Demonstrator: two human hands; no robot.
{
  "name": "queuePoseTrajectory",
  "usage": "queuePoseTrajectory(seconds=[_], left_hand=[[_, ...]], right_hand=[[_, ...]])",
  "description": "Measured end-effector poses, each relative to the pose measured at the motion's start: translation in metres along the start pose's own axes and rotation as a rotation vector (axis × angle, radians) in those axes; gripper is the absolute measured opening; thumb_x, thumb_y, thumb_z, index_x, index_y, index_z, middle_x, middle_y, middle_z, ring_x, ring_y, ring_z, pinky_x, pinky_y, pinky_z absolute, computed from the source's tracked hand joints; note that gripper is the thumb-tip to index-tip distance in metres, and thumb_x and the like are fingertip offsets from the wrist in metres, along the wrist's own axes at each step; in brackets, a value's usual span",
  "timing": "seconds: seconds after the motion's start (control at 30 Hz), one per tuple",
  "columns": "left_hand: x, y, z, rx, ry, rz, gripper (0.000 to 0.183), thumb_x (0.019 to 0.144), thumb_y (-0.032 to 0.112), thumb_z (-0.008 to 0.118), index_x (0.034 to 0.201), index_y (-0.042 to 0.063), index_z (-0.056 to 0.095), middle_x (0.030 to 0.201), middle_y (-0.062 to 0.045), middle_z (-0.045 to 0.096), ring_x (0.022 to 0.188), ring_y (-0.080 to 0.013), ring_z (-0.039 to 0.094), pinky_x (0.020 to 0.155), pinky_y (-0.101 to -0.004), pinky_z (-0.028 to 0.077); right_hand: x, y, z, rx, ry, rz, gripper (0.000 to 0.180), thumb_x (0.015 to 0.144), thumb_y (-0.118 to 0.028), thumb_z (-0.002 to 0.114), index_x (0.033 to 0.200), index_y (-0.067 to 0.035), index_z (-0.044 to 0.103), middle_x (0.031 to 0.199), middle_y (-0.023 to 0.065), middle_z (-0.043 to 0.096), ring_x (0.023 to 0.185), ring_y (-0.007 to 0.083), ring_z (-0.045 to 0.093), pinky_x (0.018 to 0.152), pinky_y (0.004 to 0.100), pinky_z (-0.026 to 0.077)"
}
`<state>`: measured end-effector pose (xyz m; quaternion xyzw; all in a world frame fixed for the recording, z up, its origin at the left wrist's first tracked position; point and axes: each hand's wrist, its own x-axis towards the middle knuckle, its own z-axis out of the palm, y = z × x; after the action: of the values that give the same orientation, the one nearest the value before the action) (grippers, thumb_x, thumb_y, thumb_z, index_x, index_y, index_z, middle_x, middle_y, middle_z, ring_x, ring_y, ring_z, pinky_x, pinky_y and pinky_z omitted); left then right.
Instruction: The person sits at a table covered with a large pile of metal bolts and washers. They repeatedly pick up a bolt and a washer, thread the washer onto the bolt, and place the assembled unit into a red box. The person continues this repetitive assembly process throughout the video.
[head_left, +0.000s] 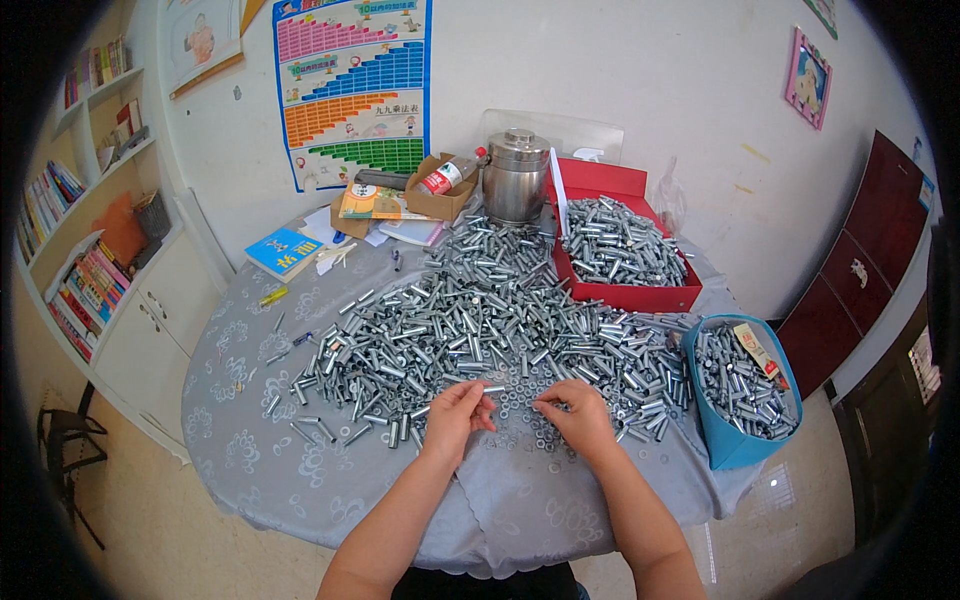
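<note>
My left hand (459, 417) holds a shiny metal sleeve (493, 389) between thumb and fingers, its free end pointing right. To the right, my right hand (576, 411) has thumb and index finger close together; whether something small sits between them cannot be told. Between and around both hands lie loose nuts and washers (517, 395). Behind them spreads a large heap of metal sleeves and bolts (465, 322) on the grey patterned tablecloth (300, 480).
A red box (634, 298) full of metal parts stands back right, a blue fabric bin (739, 450) with more at the right edge. A steel canister (516, 176), a cardboard box with a bottle (442, 178) and a blue book (283, 253) stand or lie at the back.
</note>
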<state>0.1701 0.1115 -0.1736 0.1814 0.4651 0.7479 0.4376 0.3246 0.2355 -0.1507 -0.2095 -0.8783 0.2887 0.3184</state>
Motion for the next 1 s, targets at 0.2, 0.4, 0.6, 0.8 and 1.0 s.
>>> queuePoseTrajectory(seconds=[0.2,0.4,0.6,0.8,1.0], left_hand=[[-0.003,0.001,0.004,0.013,-0.078,-0.122,0.023,0.091,0.015,0.047,0.101,-0.003,0.057,0.075,-0.008,0.058,0.058,-0.0119,0.054,0.057,-0.0303,0.052],[-0.002,-0.001,0.002,-0.018,-0.133,-0.191,0.024,0.091,0.016,0.048,0.102,-0.003,0.056,0.076,-0.008,0.058,0.060,-0.0132,0.056,0.060,-0.0320,0.053],[-0.001,-0.004,0.000,-0.064,-0.126,-0.245,0.024,0.090,0.017,0.049,0.102,-0.004,0.054,0.078,-0.009,0.059,0.064,-0.0135,0.057,0.063,-0.0324,0.054],[0.001,-0.007,-0.002,-0.106,-0.110,-0.274,0.024,0.090,0.017,0.049,0.100,-0.004,0.054,0.081,-0.010,0.059,0.065,-0.0138,0.058,0.065,-0.0330,0.055],[0.000,-0.010,0.000,-0.127,-0.079,-0.259,0.025,0.090,0.018,0.049,0.100,-0.005,0.054,0.084,-0.012,0.061,0.067,-0.0156,0.059,0.066,-0.0336,0.055]], right_hand=[[-0.004,-0.001,0.009,0.506,-0.070,0.443,0.015,0.079,-0.011,0.065,0.086,0.001,0.066,0.081,0.0034,0.065,0.075,0.0076,0.058,0.067,0.0202,0.045],[-0.004,0.003,0.012,0.614,-0.084,0.458,0.016,0.081,-0.010,0.063,0.092,0.001,0.064,0.084,0.0051,0.064,0.077,0.0088,0.058,0.070,0.0205,0.046],[-0.002,-0.008,0.009,0.561,-0.002,0.353,0.014,0.079,-0.008,0.064,0.091,-0.001,0.064,0.089,0.0053,0.063,0.081,0.0097,0.057,0.072,0.0211,0.045],[-0.001,-0.012,0.009,0.434,0.005,0.165,0.014,0.076,-0.005,0.065,0.090,-0.002,0.065,0.085,0.0051,0.063,0.079,0.0110,0.058,0.072,0.0226,0.046],[-0.001,-0.015,0.009,0.393,0.001,0.089,0.015,0.075,-0.003,0.065,0.089,-0.001,0.065,0.085,0.0062,0.063,0.077,0.0120,0.059,0.070,0.0234,0.047]])
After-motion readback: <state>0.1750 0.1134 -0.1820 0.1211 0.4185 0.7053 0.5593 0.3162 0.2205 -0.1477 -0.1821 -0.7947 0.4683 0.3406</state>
